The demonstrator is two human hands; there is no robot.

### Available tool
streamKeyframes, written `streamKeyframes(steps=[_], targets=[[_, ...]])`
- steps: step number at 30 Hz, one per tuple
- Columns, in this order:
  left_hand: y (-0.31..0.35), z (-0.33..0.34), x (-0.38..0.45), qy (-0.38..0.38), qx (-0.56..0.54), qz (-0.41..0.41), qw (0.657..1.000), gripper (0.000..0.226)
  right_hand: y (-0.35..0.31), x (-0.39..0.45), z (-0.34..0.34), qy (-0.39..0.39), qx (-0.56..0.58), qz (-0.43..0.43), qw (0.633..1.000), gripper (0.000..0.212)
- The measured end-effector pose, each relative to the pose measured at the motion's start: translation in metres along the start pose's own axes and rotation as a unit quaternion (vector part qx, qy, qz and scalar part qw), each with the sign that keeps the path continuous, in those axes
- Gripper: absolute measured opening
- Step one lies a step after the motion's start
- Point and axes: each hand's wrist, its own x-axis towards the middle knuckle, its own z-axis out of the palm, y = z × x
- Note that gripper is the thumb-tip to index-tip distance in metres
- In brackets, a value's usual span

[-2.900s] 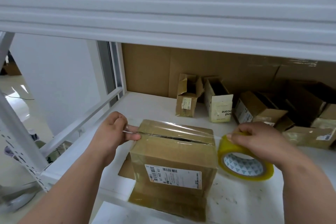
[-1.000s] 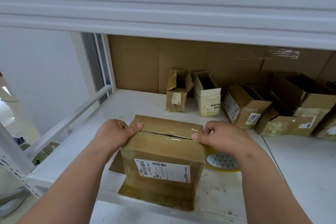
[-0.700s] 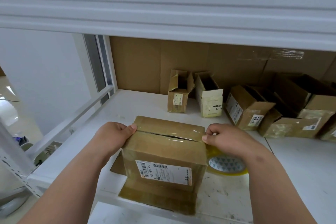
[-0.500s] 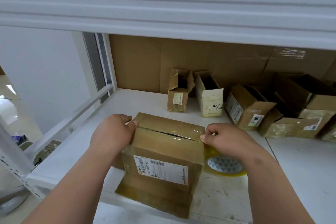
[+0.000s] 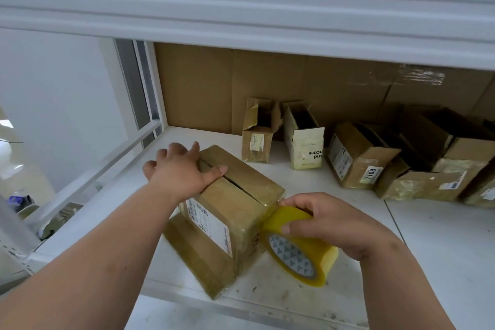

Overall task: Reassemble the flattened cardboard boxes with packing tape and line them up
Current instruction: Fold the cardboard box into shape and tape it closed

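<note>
Rotated since earlier, box [image 5: 233, 195] sits angled; left hand [image 5: 179, 171] presses it with straight fingers, right hand [image 5: 329, 220] grips tape roll [image 5: 297, 246].

Left hand [image 5: 180, 172] and right hand [image 5: 325, 218]: 2 bare forearms, no sleeves, gloves, rings or watch visible; short, unpainted fingernails; few small dark marks.

The left hand [image 5: 179, 173] is covering the near left corner of the box [image 5: 235, 203] and that end of its top seam. The right hand [image 5: 332, 225] is hiding the top of the tape roll [image 5: 297, 246]. The rightmost cartons [image 5: 482, 190] are running off the frame's edge. Small print on the box's label [image 5: 210, 225] is reading too blurred to make out.
</note>
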Motion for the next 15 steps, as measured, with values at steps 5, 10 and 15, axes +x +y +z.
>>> streamKeyframes(steps=[5,10,15], targets=[[0.024,0.003,-0.031,0.118,0.02,0.124,0.985,0.059,0.018,0.003,0.013,-0.067,0.151,-0.065,0.984,0.05],[0.033,0.014,-0.053,-0.015,0.036,0.151,0.988,0.099,0.031,0.009,0.02,-0.091,0.228,-0.103,0.964,0.065],[0.026,0.01,-0.042,0.011,-0.01,0.168,0.986,0.082,0.035,0.012,0.032,-0.065,0.239,-0.086,0.965,0.089]])
